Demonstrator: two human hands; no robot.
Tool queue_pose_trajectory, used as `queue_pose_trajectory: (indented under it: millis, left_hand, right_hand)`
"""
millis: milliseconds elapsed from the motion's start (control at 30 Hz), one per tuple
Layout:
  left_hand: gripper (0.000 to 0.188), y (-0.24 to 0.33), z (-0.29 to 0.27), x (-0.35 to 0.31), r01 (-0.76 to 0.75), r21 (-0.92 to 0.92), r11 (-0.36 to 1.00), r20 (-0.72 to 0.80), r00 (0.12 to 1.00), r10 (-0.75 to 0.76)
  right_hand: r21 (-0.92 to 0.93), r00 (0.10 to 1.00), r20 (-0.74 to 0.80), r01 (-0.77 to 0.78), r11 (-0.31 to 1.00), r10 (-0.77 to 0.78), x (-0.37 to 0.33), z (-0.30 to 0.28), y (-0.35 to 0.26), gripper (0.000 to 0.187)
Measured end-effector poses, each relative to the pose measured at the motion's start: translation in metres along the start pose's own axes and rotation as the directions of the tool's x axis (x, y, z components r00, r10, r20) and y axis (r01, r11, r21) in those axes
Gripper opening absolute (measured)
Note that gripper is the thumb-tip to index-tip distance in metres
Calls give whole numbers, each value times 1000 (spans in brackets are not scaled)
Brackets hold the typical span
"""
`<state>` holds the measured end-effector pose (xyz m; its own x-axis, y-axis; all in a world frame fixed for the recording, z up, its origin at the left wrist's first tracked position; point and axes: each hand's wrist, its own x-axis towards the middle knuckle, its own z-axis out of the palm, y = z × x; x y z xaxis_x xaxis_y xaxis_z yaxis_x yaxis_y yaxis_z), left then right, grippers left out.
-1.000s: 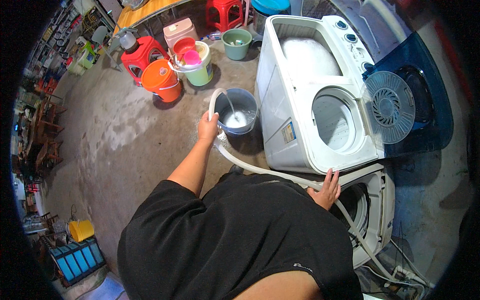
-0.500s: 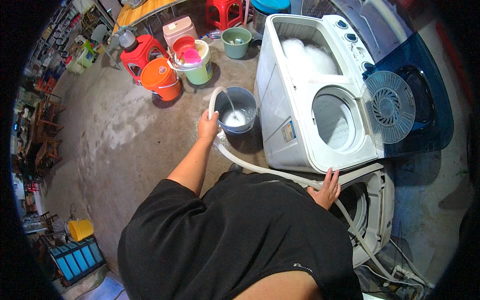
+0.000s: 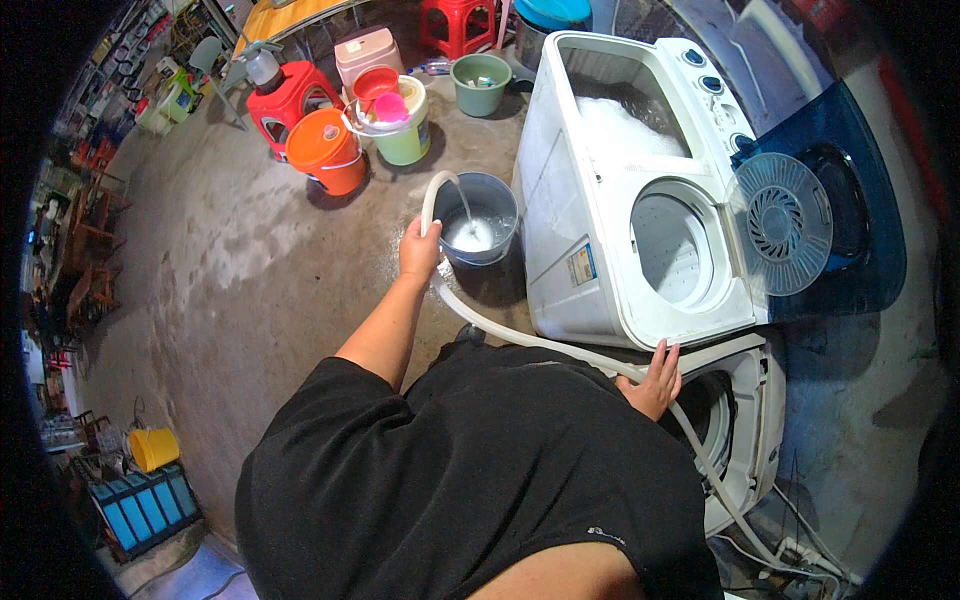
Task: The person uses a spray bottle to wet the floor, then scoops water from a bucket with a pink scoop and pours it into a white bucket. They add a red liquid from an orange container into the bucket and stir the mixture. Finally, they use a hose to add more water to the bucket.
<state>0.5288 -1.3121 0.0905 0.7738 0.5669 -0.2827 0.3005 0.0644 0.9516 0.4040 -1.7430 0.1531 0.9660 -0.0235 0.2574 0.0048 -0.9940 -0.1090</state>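
My left hand point(image 3: 419, 250) is closed round a pale hose point(image 3: 520, 337), just short of its bent-over end. Water runs from that end into a grey bucket point(image 3: 505, 207), where white froth floats. Past my body the hose curves to the right, passing by my right hand point(image 3: 655, 384). That hand's fingers are stretched out against the edge of a low white machine with a round opening point(image 3: 757, 440), beside the hose. A white twin-tub washing machine point(image 3: 560, 225) stands right of the bucket, lids raised. White foam point(image 3: 622, 128) fills part of its larger tub.
Beyond the bucket stand an orange lidded bucket point(image 3: 325, 160), a pale green bucket point(image 3: 405, 148) with a pink scoop, a green tub point(image 3: 480, 98) and red stools point(image 3: 458, 30). A yellow bucket point(image 3: 154, 450) and a blue crate point(image 3: 150, 508) are at lower left.
Both hands hold nearly the same places, and water still runs into the bucket. The view has shifted slightly. The foam in the larger tub looks lower, with more of the tub's dark inside showing.
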Motion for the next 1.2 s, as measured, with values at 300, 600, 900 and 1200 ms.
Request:
queue_pose_trajectory:
  millis: [300, 600, 900, 1200]
  left_hand:
    - [26, -2, -2, 0, -13, 22, 1000, -8, 1000, 13]
    - [26, 2, -5, -2, -32, -10, 999, 14, 999, 32]
    - [29, 8, -2, -5, 2, 4, 1000, -4, 1000, -2]
    - [32, 4, -5, 1, -31, 91, 995, -4, 999, 32]
  right_hand:
    - [0, 1000, 12, 10, 1000, -10, -2, 2, 3, 93]
    - [7, 999, 51, 10, 1000, -11, -1, 2, 5, 94]
    - [3, 998, 56, 14, 1000, -14, -1, 0, 5, 96]
    - [3, 997, 76, -6, 1000, 6, 1, -1, 4, 98]
